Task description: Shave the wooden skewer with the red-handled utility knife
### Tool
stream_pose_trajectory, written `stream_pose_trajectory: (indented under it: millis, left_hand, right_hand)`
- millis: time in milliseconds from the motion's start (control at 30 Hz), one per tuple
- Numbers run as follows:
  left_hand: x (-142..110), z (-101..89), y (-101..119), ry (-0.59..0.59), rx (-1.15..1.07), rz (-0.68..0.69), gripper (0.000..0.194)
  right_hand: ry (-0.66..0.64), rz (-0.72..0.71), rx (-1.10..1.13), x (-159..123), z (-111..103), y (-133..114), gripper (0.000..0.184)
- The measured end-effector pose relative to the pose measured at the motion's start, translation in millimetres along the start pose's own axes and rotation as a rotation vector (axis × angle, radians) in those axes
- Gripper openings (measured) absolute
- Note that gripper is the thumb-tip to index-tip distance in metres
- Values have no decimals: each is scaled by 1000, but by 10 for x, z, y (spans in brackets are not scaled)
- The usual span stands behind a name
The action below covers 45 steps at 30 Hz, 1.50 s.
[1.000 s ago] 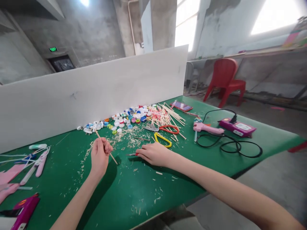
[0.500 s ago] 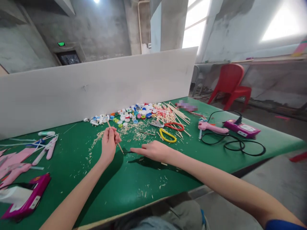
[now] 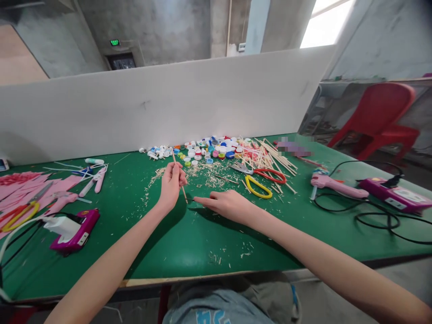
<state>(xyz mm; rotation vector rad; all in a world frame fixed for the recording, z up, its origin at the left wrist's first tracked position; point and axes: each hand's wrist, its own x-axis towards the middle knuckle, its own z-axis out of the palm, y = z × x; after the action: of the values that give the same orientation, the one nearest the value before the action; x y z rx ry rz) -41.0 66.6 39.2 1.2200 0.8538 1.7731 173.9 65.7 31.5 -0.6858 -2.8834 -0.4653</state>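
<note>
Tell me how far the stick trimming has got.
Done: a spread of shavings lies on the table. In hand: the left hand holds one stick; the right hand rests flat by a small tool on the table. Left: a pile of sticks beside the caps.

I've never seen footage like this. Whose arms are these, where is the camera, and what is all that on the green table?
The camera sits on a person's head, looking down at their own bare arms. The left hand holds a thin wooden stick upright in its grip. The right hand lies flat on the green table, fingertips by a small dark tool too small to identify. Behind lie bottle caps, more sticks, wood shavings, scissors and a pink glue gun.
</note>
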Motion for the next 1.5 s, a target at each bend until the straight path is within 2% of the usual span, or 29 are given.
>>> stream_pose_trajectory:
  millis: [233,367,500,733,1000,1167,1233,1500]
  left_hand:
    - [-25,44,-5,-89,27,22,28]
    - [-25,44,-9,-128,37,28,27]
    - [-12,24,-19,-139,53,23,27]
    - [5,-3,-26,-129,84,20,26]
    - [-19,-8,-20,-106,207,79,29]
    - [-6,-42,-26,-69,295,128,29]
    - [3,-56,-25,-61,322,140,30]
    - [-8,-93,-23,-35,414,159,32]
  right_hand:
    - [-13,-6,-28,64,65,39,44]
    - [-8,-6,-40,70,98,61,48]
    - [0,-8,-36,78,115,63,56]
    - [3,-7,27,106,69,39,48]
    - [-32,-17,67,105,25,29,74]
    - [-34,13,75,113,25,-10,50]
    - [-38,22,71,110,28,-21,47]
    - [-91,-44,16,90,16,-32,70]
